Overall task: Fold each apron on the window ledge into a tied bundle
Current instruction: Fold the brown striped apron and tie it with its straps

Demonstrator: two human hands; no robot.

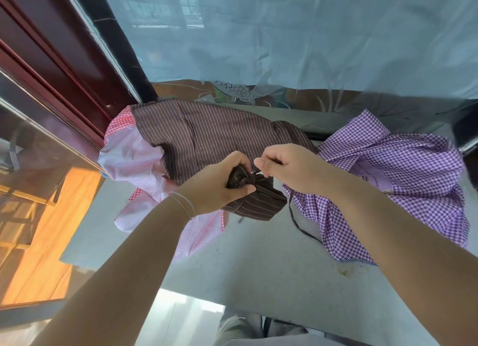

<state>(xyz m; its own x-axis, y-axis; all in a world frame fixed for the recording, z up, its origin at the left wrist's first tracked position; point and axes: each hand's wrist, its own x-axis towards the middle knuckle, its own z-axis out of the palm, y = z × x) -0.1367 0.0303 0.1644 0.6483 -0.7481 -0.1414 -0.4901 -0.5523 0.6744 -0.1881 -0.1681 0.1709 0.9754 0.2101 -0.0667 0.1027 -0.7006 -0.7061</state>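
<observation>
A small brown striped bundle (254,203) is held just above the grey window ledge (261,263). My left hand (219,185) grips its bunched top. My right hand (292,169) pinches a thin dark strap at the bundle's knot, its fingers closed. Behind them a larger brown striped apron (207,133) lies spread on the ledge. It rests on a pink and red checked apron (134,159) at the left. A purple checked apron (403,175) lies crumpled at the right, with a dark strap (297,221) trailing from it.
A frosted window pane (284,35) with a fish pattern rises behind the ledge. A dark red window frame (51,68) runs along the left. Below the ledge's left edge lies a wooden floor (46,231). My grey-trousered legs (240,327) show at the bottom.
</observation>
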